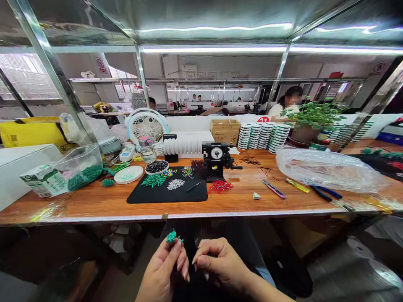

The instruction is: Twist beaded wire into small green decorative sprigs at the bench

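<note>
Beads (pixel 171 236), lower centre, seemed light, best held underneath; left fingers (pixel 174 253) pinched them, right fingers (pixel 208 246) looked unclear.

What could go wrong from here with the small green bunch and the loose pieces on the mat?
The green bunch is pinched in the left grip, in front of the table rather than above it, so pieces might slip and fall.

The white pieces lie loose on the black mat, close to the multicoloured pieces, so a bump could mix them.
</note>
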`<action>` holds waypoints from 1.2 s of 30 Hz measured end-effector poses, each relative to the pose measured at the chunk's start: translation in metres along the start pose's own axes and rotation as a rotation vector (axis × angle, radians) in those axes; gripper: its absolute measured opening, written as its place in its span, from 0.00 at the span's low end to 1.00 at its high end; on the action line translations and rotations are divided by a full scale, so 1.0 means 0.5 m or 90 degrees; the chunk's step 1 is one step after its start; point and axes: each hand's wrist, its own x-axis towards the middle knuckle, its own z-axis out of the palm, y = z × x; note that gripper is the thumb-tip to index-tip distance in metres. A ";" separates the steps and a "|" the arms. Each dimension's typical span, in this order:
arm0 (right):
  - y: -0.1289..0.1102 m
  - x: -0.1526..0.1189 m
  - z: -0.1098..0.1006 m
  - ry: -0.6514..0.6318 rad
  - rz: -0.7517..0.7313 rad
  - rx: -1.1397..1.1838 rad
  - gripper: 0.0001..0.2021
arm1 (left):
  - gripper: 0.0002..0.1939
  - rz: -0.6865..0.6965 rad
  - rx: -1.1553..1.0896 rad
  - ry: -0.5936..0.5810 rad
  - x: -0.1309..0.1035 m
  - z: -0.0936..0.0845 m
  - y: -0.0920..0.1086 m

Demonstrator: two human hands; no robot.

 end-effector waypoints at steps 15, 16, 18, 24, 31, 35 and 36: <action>-0.013 0.001 0.021 -0.080 0.028 0.020 0.13 | 0.13 -0.089 -0.120 -0.016 -0.003 0.000 0.012; -0.012 0.001 0.021 -0.078 0.026 0.023 0.13 | 0.13 -0.091 -0.128 -0.019 -0.003 0.000 0.012; -0.010 0.001 0.019 -0.072 0.022 0.027 0.12 | 0.12 -0.094 -0.139 -0.026 -0.003 -0.001 0.011; -0.003 0.001 0.014 -0.058 0.015 0.026 0.11 | 0.12 -0.101 -0.146 -0.024 0.000 -0.005 0.008; -0.013 0.004 0.020 0.041 0.032 -0.035 0.14 | 0.12 -0.075 -0.125 -0.005 -0.003 0.000 0.010; -0.016 0.003 0.024 0.092 0.050 -0.110 0.14 | 0.11 -0.064 -0.078 0.001 -0.005 0.003 0.009; -0.017 0.003 0.025 0.098 0.049 -0.136 0.14 | 0.12 -0.064 -0.065 0.001 -0.005 0.004 0.008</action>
